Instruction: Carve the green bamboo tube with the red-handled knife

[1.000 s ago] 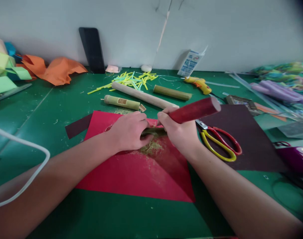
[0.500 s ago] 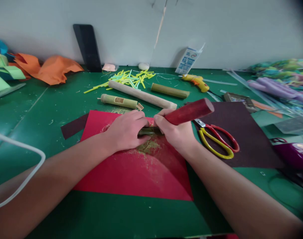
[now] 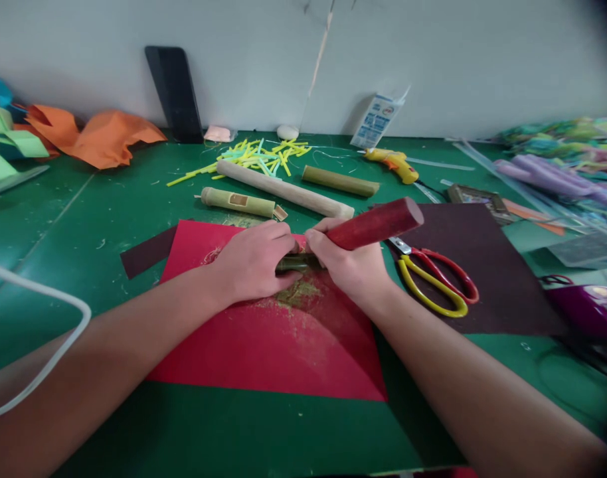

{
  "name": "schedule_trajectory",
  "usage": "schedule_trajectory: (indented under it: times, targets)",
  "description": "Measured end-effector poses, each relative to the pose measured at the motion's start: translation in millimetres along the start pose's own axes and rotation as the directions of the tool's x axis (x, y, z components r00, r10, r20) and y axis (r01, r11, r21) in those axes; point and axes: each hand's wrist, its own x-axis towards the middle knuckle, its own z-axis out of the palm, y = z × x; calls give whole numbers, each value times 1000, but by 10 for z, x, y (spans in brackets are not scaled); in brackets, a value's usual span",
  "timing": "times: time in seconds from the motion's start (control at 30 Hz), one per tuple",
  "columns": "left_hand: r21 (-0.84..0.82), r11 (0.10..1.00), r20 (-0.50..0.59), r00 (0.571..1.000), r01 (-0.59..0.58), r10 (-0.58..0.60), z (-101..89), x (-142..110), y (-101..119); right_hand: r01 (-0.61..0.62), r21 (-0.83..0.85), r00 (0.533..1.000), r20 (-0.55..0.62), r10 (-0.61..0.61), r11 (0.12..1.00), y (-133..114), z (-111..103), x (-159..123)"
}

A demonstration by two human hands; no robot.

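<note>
My left hand (image 3: 258, 259) is wrapped around a short piece of green bamboo (image 3: 294, 263), holding it down over a red sheet (image 3: 263, 358). In my right hand (image 3: 350, 265) is a tool with a thick red wooden handle (image 3: 378, 224), its butt pointing up to the right. The tool's working end is hidden by my fingers at the bamboo, so its kind does not show. Greenish shavings and dust (image 3: 298, 294) lie on the sheet below the bamboo. Just beyond my hands rests a bamboo tube (image 3: 238, 201) with a square hole cut in it.
Scissors (image 3: 435, 282) with red and yellow handles lie on a dark sheet (image 3: 507, 279) at right. Behind are a pale wooden rod (image 3: 283, 189), another bamboo piece (image 3: 341, 181), yellow strips (image 3: 254, 156) and a yellow glue gun (image 3: 393, 164). A white cable (image 3: 59, 352) crosses my left forearm.
The red handle has shifted very slightly left with my right hand. My left hand keeps its hold on the bamboo, and the other things look the same.
</note>
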Motion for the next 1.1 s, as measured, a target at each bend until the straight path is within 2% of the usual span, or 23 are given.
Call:
schedule_trajectory:
  times: [0.67, 1.1]
  targets:
    - [-37, 999, -17, 1000, -2, 1, 17, -4, -5, 15, 17, 999, -43, -14, 1000, 39, -3, 3]
    - [-59, 998, -20, 1000, -7, 5, 35, -5, -35, 84, -11, 996, 20, -84, 996, 47, -10, 38]
